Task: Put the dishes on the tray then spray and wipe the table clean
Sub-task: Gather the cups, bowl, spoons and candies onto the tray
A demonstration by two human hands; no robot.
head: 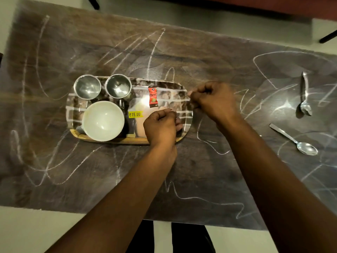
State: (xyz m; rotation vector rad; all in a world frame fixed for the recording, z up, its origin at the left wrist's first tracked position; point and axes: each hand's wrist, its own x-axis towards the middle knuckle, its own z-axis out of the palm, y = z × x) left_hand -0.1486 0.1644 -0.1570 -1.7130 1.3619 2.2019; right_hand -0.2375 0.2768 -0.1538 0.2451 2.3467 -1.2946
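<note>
A patterned tray [113, 141] lies on the dark wooden table [200, 172], which is covered in white chalk scribbles. On the tray stand two steel cups [87, 86] [118, 86], a white cup [103, 121] and a red sachet [152, 96]. My left hand [161, 125] hovers over the tray's near right part with curled fingers, and nothing shows in it. My right hand [213, 99] is by the tray's right rim, also with its fingers curled, and slightly blurred. Two steel spoons [304, 94] [295, 141] lie on the table far to the right.
A yellow price sticker [135, 114] is stuck to the tray's middle. Dark furniture legs [328, 36] stand beyond the table's far edge on a pale floor. The table's near edge runs just in front of my legs.
</note>
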